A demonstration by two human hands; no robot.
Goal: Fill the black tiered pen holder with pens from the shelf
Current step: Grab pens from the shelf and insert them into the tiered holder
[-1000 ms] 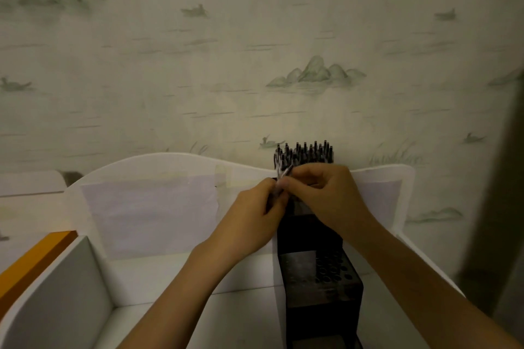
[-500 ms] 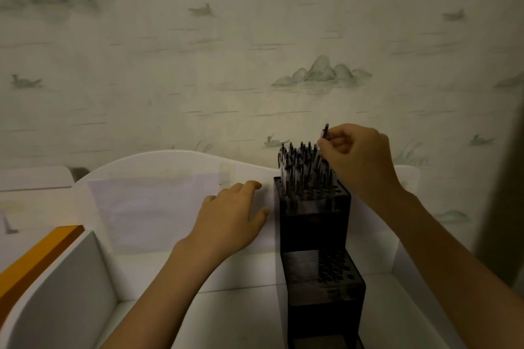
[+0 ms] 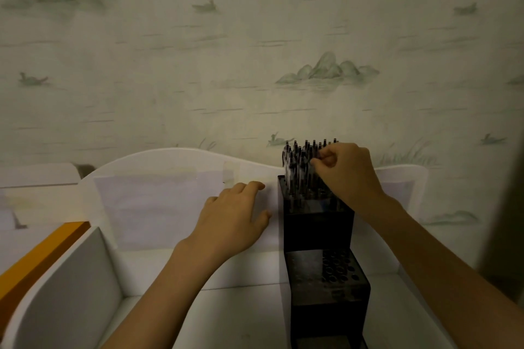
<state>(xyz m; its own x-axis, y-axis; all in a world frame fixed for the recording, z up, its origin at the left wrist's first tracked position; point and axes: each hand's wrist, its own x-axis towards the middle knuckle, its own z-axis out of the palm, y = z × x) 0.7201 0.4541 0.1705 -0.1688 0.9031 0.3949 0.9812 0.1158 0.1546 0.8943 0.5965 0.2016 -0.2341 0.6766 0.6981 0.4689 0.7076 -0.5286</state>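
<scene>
A: Holder position?

B: Black tiered holder [image 3: 320, 221] is stood inside a white shelf [image 3: 175, 159], right of centre, against the shelf's back panel. Three steps are seen: top tier at the back, middle tier [image 3: 326, 269] in front and lower, a third cut off at the bottom edge.

A: Fill state?

B: Top tier is packed with upright pens [image 3: 297, 161], dark caps up. Middle tier's holes are seen open, none filled. Lowest tier can't be judged.

A: Right hand?

B: Right hand [image 3: 346, 170] is held over the top tier's right side, fingers curled, thumb and forefinger pinched among the pen tops. Whether one pen is actually pinched can't be told; the spot is dark and hidden by the knuckles.

A: Left hand?

B: Left hand [image 3: 235, 218] is held just left of the holder, fingers relaxed and slightly spread, nothing gripped. Thumb tip is close to the holder's side; contact can't be confirmed. Palm is faced toward the back panel.

A: Surroundings?

B: A pale sheet [image 3: 153, 201] is taped to the back panel with yellowed tape [image 3: 231, 176]. A white divider [image 3: 73, 289] is set at the shelf's left, an orange edge [image 3: 37, 261] outside it. Wallpaper [image 3: 255, 51] with green hills and ducks is seen behind. Lighting is dim.
</scene>
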